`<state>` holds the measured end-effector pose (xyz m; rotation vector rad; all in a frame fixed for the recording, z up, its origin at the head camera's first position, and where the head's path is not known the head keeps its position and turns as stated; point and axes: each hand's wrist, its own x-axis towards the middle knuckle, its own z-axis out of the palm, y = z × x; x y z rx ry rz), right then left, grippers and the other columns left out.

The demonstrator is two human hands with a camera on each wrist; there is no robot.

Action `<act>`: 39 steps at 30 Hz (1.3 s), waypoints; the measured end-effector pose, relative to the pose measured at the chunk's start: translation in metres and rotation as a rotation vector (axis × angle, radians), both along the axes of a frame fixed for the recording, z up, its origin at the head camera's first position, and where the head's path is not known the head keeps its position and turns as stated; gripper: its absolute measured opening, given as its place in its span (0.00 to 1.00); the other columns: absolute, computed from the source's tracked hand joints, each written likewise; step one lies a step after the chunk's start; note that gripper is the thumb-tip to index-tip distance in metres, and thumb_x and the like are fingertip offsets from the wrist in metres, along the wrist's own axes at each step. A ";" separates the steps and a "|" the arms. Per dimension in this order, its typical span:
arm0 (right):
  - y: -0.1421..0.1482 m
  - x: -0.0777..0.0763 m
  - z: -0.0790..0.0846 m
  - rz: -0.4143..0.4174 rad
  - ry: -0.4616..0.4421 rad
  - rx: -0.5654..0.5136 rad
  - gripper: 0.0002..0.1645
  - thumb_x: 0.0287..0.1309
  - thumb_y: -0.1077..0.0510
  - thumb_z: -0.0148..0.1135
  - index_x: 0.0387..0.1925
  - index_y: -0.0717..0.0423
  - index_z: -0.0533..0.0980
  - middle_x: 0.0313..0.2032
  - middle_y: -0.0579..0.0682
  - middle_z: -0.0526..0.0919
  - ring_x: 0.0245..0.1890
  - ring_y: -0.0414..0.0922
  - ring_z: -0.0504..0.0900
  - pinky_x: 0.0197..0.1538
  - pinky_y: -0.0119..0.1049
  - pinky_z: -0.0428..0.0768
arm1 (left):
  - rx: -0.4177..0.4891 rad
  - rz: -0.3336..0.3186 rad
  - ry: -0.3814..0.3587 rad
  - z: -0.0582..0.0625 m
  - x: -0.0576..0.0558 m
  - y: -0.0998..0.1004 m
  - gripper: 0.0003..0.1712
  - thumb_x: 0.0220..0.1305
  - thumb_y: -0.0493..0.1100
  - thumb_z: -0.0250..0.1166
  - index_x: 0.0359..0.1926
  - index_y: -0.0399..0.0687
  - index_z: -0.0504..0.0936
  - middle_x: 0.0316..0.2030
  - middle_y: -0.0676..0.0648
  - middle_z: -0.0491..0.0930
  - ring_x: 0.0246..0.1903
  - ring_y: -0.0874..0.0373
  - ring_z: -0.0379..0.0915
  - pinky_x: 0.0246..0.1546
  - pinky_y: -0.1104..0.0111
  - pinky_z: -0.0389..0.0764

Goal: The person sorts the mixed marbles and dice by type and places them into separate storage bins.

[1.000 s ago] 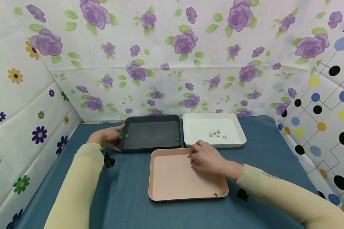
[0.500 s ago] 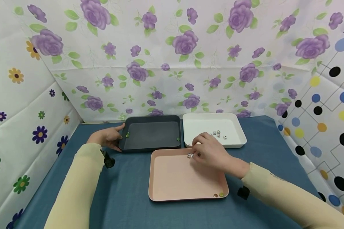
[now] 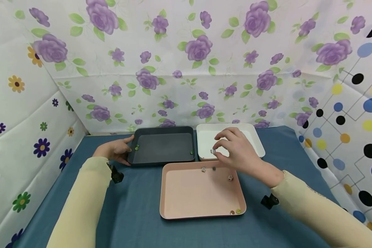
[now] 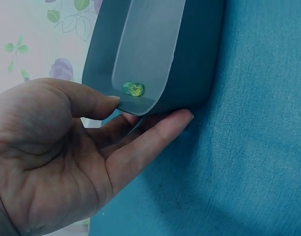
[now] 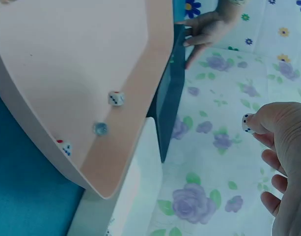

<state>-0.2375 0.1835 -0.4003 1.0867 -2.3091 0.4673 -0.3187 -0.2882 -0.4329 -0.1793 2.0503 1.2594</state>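
Observation:
At the back left, my left hand grips the left end of a dark grey tray, thumb at the rim and fingers against the outer wall. Green glass beads lie in that tray's corner. My right hand pinches a white die between thumb and index finger, raised in front of the white tray. The pink tray below it holds two dice, one die near its far wall and another die further right. A clear bluish bead sits between them.
A brown bead and a yellow-green bead lie in the pink tray's near right corner. Another green bead is at the dark tray's right end. My right hand covers the dice area in the white tray. A floral cloth hangs behind.
My right hand has picked a die out of the pink tray and lifted it up and slightly right, uncovering the other dice and the bluish bead. My left hand stays on the dark tray.

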 end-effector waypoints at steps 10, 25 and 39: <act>0.002 0.001 0.007 0.001 0.026 0.007 0.08 0.51 0.56 0.80 0.33 0.48 0.86 0.49 0.53 0.81 0.57 0.56 0.72 0.60 0.54 0.72 | 0.014 0.040 0.036 -0.002 0.001 -0.001 0.47 0.79 0.32 0.41 0.80 0.68 0.24 0.73 0.20 0.50 0.61 0.29 0.72 0.46 0.44 0.85; 0.007 0.002 0.010 -0.010 0.021 0.011 0.08 0.52 0.56 0.79 0.33 0.48 0.86 0.50 0.53 0.81 0.59 0.56 0.71 0.63 0.54 0.70 | 0.059 0.076 0.035 -0.005 0.002 -0.005 0.45 0.78 0.34 0.43 0.83 0.62 0.30 0.68 0.24 0.63 0.58 0.32 0.76 0.47 0.44 0.85; 0.017 -0.003 0.015 -0.014 0.151 0.013 0.11 0.49 0.58 0.81 0.34 0.51 0.86 0.51 0.55 0.82 0.59 0.59 0.73 0.64 0.57 0.71 | 0.085 0.078 0.023 -0.004 0.006 -0.006 0.41 0.84 0.38 0.41 0.82 0.65 0.27 0.73 0.24 0.55 0.64 0.30 0.68 0.49 0.43 0.84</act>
